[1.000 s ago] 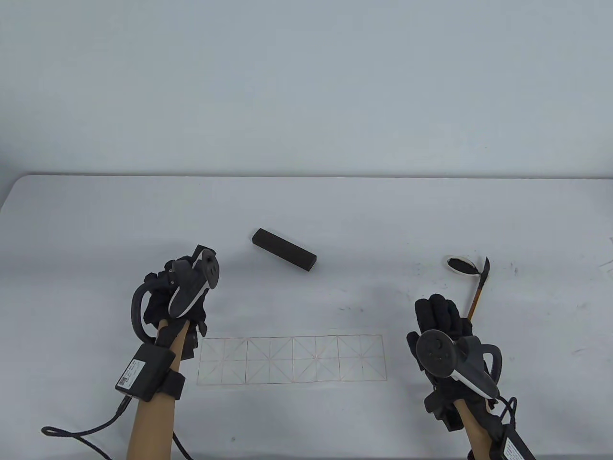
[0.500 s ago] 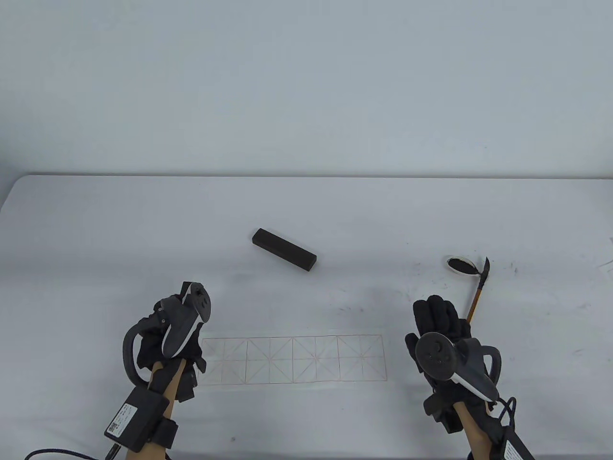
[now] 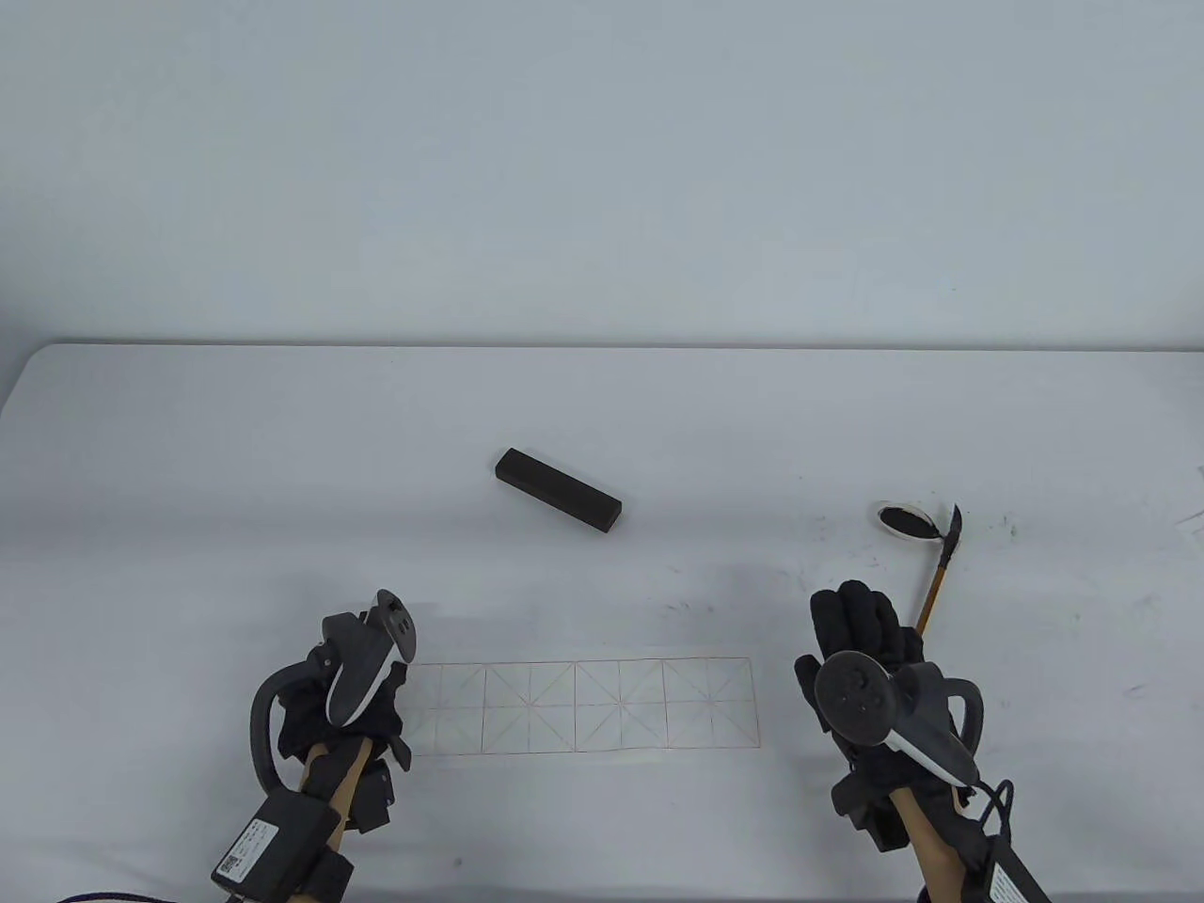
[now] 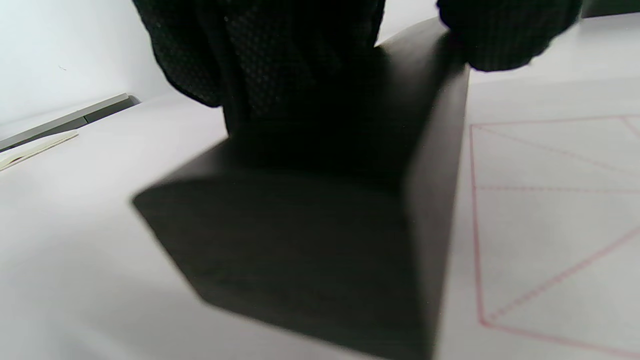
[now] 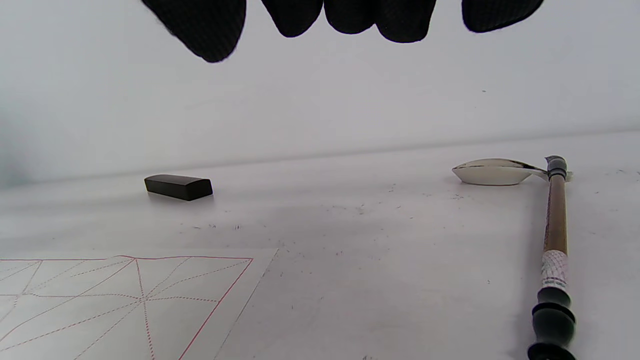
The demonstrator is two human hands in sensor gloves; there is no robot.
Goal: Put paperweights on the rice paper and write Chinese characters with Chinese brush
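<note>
1. The white surface carries gridded rice paper near its front.
2. A black paperweight lies behind the paper.
3. An ink dish and brush lie at right.

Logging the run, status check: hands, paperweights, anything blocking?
Left hand grips paperweight at rice paper left edge. Right hand open, idle. Second paperweight unplaced; brush untouched. Nothing blocking.

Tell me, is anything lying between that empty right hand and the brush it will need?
Nothing visible does. The right hand hovers open beside the brush, which lies on bare table, its tip resting on the ink dish. The spare paperweight lies well off to the left.
</note>
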